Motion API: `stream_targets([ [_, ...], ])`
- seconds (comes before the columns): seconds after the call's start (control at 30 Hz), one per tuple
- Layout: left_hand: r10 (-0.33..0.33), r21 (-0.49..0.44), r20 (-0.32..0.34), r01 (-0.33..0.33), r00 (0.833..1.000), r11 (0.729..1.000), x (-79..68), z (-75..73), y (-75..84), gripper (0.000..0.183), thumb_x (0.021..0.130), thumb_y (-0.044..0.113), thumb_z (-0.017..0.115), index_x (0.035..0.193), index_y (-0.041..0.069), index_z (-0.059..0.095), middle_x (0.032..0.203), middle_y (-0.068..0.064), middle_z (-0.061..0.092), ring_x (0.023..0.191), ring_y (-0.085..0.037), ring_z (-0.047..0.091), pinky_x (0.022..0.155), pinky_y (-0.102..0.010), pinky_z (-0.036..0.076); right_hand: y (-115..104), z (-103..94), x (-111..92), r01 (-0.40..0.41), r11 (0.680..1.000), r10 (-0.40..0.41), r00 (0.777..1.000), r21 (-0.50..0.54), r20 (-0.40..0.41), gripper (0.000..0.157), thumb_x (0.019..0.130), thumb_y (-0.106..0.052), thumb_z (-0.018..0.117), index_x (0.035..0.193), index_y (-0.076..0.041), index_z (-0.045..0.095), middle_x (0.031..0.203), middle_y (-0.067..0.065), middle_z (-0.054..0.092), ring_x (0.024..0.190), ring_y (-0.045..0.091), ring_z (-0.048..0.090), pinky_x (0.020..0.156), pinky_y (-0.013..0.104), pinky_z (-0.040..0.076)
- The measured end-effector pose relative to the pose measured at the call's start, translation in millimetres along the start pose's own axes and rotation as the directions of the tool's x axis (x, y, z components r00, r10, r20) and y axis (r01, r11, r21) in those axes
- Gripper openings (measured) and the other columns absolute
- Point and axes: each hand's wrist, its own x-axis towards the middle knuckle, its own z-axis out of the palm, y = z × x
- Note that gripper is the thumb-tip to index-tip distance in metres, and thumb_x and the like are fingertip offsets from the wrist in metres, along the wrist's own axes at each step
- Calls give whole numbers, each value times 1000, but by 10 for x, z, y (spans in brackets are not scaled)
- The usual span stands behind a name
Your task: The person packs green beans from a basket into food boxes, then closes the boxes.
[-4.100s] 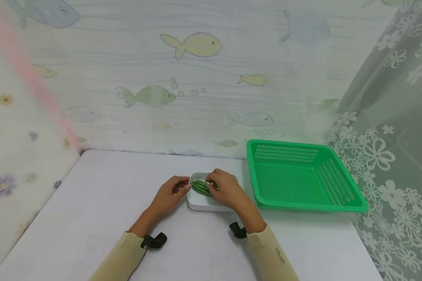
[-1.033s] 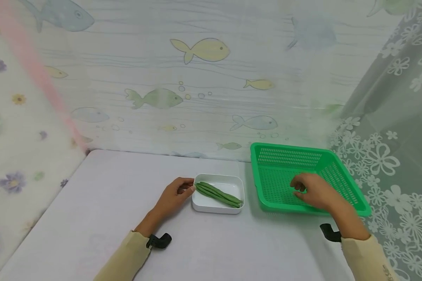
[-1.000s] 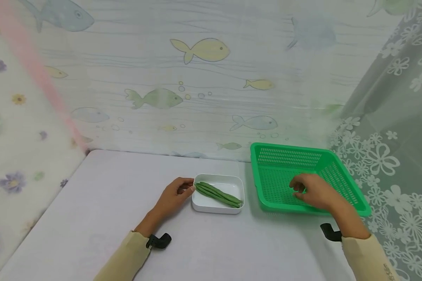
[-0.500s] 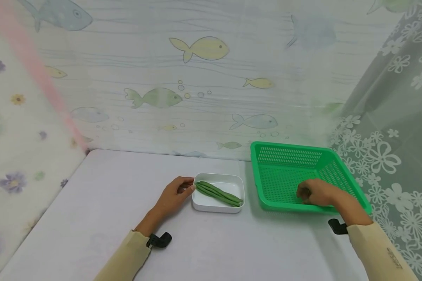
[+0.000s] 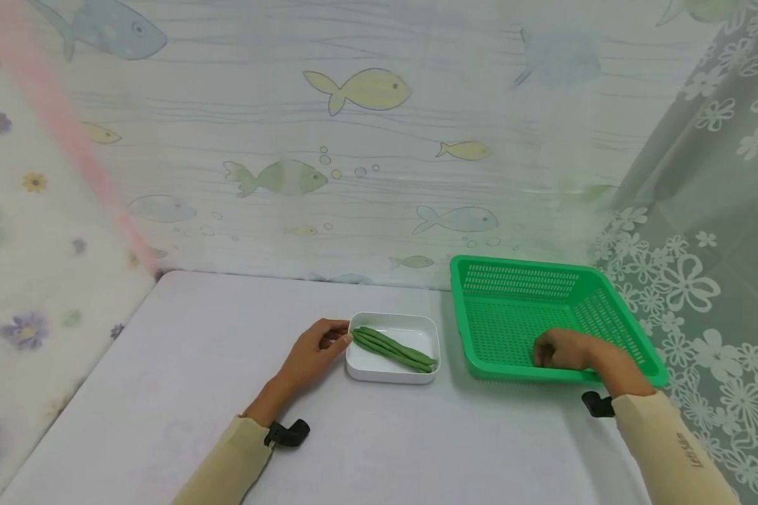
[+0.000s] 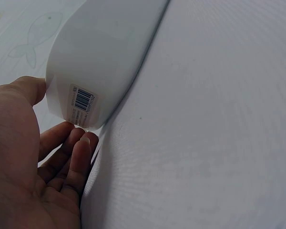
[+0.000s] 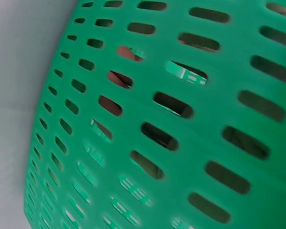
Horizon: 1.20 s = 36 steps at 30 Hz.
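Several green beans [image 5: 393, 349] lie side by side, slanting across a small white dish [image 5: 361, 369]. My left hand [image 5: 311, 352] rests at the dish's left end, thumb at the rim and loosely bent fingers against the outer wall. In the left wrist view that hand [image 6: 47, 157] touches the dish [image 6: 100, 52] beside a barcode label [image 6: 83, 102]. My right hand [image 5: 565, 348] is down inside the green basket [image 5: 499, 330], fingers bent, by the near wall. Its fingertips are hidden, and I cannot tell whether they hold anything. The basket wall [image 7: 181, 119] covers most of the right wrist view.
Both vessels stand on a white table [image 5: 164, 393], the basket to the right of the dish. Behind the table is a fish-print curtain [image 5: 354, 210]. A lace-flowered curtain [image 5: 688, 301] hangs right beside the basket. A black wrist mount [image 5: 287, 433] sticks out from the left sleeve.
My right hand was at the beans in the dish, then moved right over the basket and has lowered into it. The left hand has stayed at the dish's left end.
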Motion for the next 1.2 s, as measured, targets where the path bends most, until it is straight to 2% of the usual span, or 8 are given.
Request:
stream_targets([
  [0.27,-7,-7,7,7,1000,1000,6,3,5,44,107,37,66,145,15,62,133,1,68,118,-15,64,99,-35,54,-3,31,19,-7,1000,7,1000,-11,-16,16,97,6,62,99,-7,71,94,5,66,83,21,57,72,40,52],
  [0.43,-13,-8,14,13,1000,1000,9,6,-7,43,107,37,66,145,17,62,133,2,67,118,-13,64,100,-36,54,37,46,33,14,1000,-14,1000,8,2,24,95,9,59,93,-10,73,88,1,66,78,18,55,68,37,49],
  [0.77,1,-12,10,-1,1000,1000,16,-6,6,44,107,37,67,145,15,63,134,1,67,119,-15,64,100,-35,54,77,27,35,40,999,-40,999,30,10,30,94,15,52,93,-9,72,87,2,65,76,19,52,68,37,47],
  [0.93,5,-21,10,-4,1000,1000,5,-19,22,44,107,37,67,145,15,63,133,1,68,117,-14,64,99,-36,54,74,33,22,81,997,-81,997,8,-5,24,95,11,57,92,-9,69,86,1,63,75,17,53,67,36,47],
  [1.2,9,-11,7,-9,1000,1000,8,-11,18,43,107,35,67,144,14,63,132,1,68,117,-15,64,99,-34,54,52,28,6,108,994,-106,993,27,-51,10,99,0,64,96,-8,69,85,1,62,74,16,52,67,35,46],
])
